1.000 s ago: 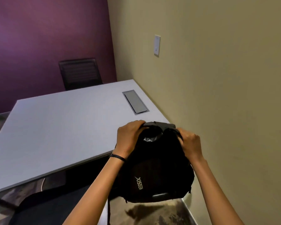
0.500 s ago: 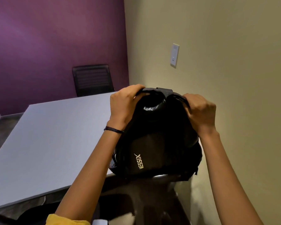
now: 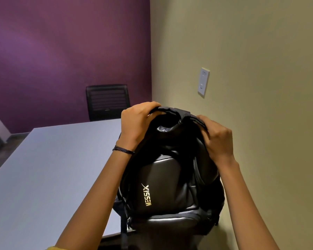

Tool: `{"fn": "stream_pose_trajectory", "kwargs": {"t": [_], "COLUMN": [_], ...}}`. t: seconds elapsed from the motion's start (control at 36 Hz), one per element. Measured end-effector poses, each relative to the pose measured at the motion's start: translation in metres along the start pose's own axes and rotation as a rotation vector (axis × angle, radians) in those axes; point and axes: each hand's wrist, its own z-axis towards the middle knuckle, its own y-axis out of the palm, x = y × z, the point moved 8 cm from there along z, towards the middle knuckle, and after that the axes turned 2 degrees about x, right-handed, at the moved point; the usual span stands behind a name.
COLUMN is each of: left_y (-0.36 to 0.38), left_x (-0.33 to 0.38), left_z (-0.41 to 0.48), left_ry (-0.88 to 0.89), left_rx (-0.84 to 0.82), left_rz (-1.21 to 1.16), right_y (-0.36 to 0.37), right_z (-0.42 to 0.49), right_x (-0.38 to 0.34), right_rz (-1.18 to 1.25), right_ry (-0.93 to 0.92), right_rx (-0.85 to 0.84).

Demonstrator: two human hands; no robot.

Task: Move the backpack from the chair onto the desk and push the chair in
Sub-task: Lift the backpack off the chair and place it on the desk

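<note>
A black backpack (image 3: 168, 179) with a gold logo hangs in the air in front of me, over the near right corner of the grey desk (image 3: 49, 174). My left hand (image 3: 135, 121) is closed around the top handle on its left side. My right hand (image 3: 218, 138) grips the top straps on its right side. The backpack's bottom is level with the desk's near edge; whether it touches the desk is hidden. The chair it came from is out of view below.
A black mesh-backed chair (image 3: 107, 101) stands at the desk's far side against the purple wall. The beige wall with a white wall plate (image 3: 203, 82) runs close along the right of the desk.
Both hands have raised the backpack from below desk level up and forward over the desk's near right corner. My view has tilted upward, so the chair seat below has left the frame.
</note>
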Motion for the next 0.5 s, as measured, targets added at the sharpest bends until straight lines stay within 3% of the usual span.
{"fn": "stream_pose_trajectory", "kwargs": {"t": [0.28, 0.5], "left_y": [0.084, 0.148], "left_x": [-0.024, -0.063], "left_z": [-0.023, -0.071], "left_ry": [-0.081, -0.481], "left_rx": [-0.104, -0.337], "left_rz": [-0.060, -0.428], "right_y": [0.059, 0.108], "right_z": [-0.021, -0.039], "right_x": [0.061, 0.098], "right_rz": [0.076, 0.109], "right_ry": [0.151, 0.302], "right_rx": [-0.104, -0.227]}}
